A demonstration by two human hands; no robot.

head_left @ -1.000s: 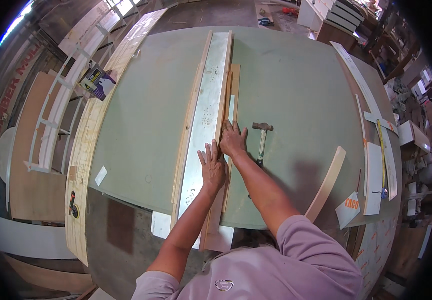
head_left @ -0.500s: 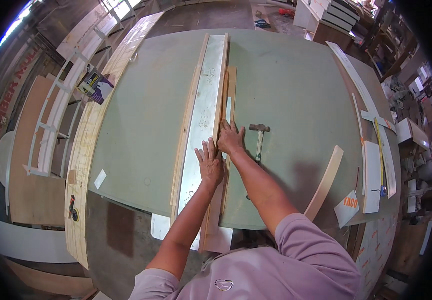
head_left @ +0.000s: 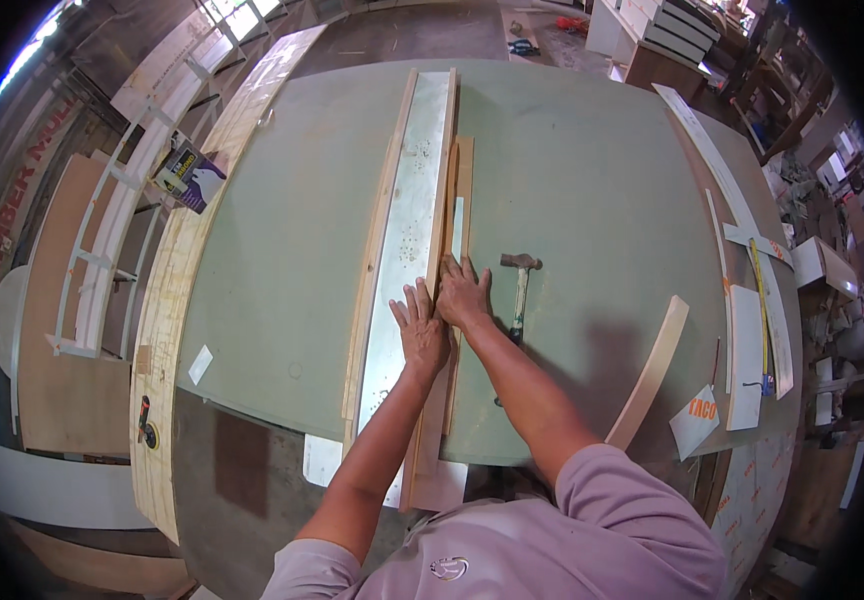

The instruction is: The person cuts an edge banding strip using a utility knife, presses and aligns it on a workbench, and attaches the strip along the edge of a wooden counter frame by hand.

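A long, narrow, silvery-white panel (head_left: 414, 225) with small dark specks lies lengthwise down the middle of a broad, grey-green tabletop (head_left: 272, 270), its near end reaching past the table's near edge, with a slim, pale wooden strip (head_left: 373, 270) along its left side and a slim, brown wooden strip (head_left: 442, 200) along its right. The person's bare left hand (head_left: 423, 335) is open, palm down on the panel, its fingers spread and pointing away from the body. Just beside it, the bare right hand (head_left: 464, 297) rests at the brown strip's outer side, thumb apart from the fingers (whether those fingertips grip anything, I cannot tell). A thin, whitish strip (head_left: 459, 222) runs ahead of that hand, over a flat, tan wooden board (head_left: 467, 170). To the right of these lies a hammer with a dark metal head and a light handle (head_left: 521, 292), near the right forearm, and farther right a curved, pale wooden piece (head_left: 652, 370). A purple-and-black can (head_left: 192, 178) stands well apart, on the far left.
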